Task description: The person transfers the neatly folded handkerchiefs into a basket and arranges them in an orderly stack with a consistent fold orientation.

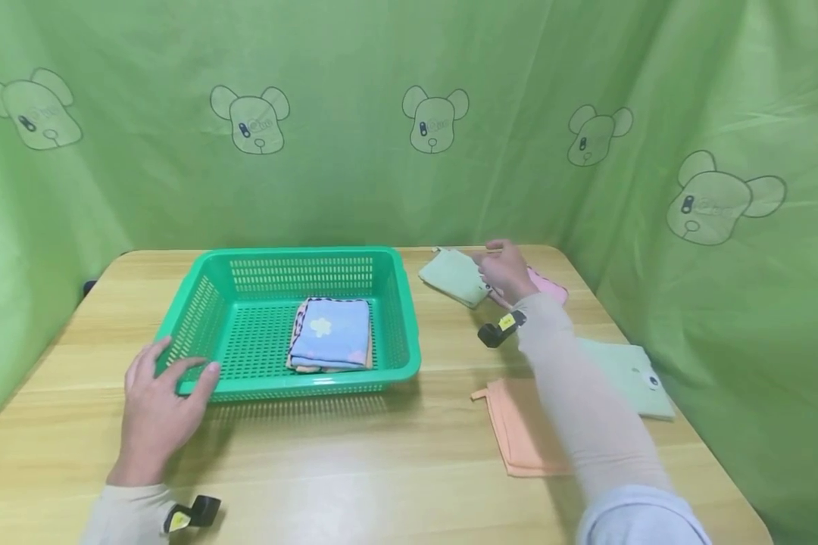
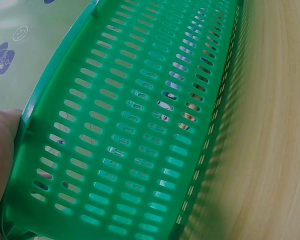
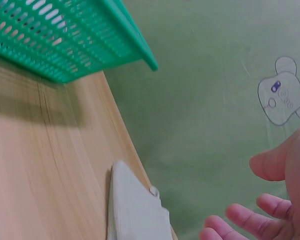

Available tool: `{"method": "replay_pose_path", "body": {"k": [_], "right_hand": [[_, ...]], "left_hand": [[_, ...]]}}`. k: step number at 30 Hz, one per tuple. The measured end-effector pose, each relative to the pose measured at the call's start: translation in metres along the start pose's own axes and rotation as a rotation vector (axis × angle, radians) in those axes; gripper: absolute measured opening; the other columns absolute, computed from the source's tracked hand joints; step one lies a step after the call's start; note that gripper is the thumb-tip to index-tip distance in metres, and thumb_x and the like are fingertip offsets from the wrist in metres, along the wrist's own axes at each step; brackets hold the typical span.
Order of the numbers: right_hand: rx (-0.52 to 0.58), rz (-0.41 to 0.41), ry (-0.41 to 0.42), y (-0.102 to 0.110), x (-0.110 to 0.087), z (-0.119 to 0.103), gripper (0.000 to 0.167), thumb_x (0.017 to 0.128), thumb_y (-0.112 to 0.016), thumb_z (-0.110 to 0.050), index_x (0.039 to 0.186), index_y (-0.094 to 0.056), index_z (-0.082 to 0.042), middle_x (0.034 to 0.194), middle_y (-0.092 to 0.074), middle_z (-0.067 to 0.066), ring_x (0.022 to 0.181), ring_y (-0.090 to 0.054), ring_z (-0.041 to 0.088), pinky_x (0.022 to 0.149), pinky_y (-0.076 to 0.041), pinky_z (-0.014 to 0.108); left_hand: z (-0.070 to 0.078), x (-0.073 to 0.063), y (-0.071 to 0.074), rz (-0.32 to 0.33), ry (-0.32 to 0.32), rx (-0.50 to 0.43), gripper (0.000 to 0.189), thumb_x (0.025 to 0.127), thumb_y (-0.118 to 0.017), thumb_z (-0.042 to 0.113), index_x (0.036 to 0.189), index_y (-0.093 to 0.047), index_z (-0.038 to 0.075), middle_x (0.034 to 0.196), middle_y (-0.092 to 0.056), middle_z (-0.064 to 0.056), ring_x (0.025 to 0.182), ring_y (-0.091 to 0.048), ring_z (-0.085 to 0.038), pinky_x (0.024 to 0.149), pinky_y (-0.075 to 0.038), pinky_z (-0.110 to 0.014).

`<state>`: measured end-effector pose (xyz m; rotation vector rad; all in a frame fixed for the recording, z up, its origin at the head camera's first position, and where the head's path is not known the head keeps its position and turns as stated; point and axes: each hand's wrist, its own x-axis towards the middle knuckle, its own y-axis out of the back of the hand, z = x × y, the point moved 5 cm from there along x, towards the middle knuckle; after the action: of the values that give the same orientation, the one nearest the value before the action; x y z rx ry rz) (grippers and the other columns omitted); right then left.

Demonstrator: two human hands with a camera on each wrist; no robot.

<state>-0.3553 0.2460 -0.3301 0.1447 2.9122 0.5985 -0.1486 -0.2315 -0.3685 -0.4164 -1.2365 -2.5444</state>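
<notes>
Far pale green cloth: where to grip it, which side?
Probably pinch the near-left edge of the far pale green cloth, coming from the basket side: it lies flat with bare table there, while the right hand and pink cloth crowd its other end.

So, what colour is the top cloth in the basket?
The top cloth is light blue with a pale yellow flower; the head view shows it best.

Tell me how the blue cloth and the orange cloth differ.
The blue cloth shows a pale flower; the visible part of the orange cloth looks plain. The blue cloth lies inside the green basket, the orange cloth on the table. Both lie flat and look folded.
</notes>
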Motion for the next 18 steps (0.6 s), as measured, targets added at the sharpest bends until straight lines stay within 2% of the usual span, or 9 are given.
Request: {"method": "replay_pose_path", "body": {"k": [9, 18], "right_hand": [[-0.151, 0.043, 0.007, 0.019, 0.001, 0.013, 0.063, 0.097, -0.056, -0.021, 0.149, -0.026, -0.002, 0.142, -0.042, 0.023, 0.125, -0.045, 0.037, 0.103, -0.041, 0.047], [-0.208, 0.068, -0.022, 0.037, 0.005, 0.029, 0.066, 0.096, -0.057, -0.028, 0.149, -0.027, -0.002, 0.146, -0.037, 0.023, 0.13, -0.039, 0.039, 0.107, -0.033, 0.051]], "left_hand": [[0.001, 0.0, 0.001, 0.006, -0.003, -0.005, 0.043, 0.096, -0.056, 0.038, 0.109, -0.066, -0.002, 0.15, -0.028, -0.03, 0.138, -0.014, -0.052, 0.103, -0.012, -0.075], [0.001, 0.0, 0.001, 0.0, 0.001, -0.006, 0.044, 0.097, -0.055, 0.038, 0.11, -0.065, -0.002, 0.15, -0.027, -0.03, 0.138, -0.014, -0.053, 0.102, -0.012, -0.075]]}}
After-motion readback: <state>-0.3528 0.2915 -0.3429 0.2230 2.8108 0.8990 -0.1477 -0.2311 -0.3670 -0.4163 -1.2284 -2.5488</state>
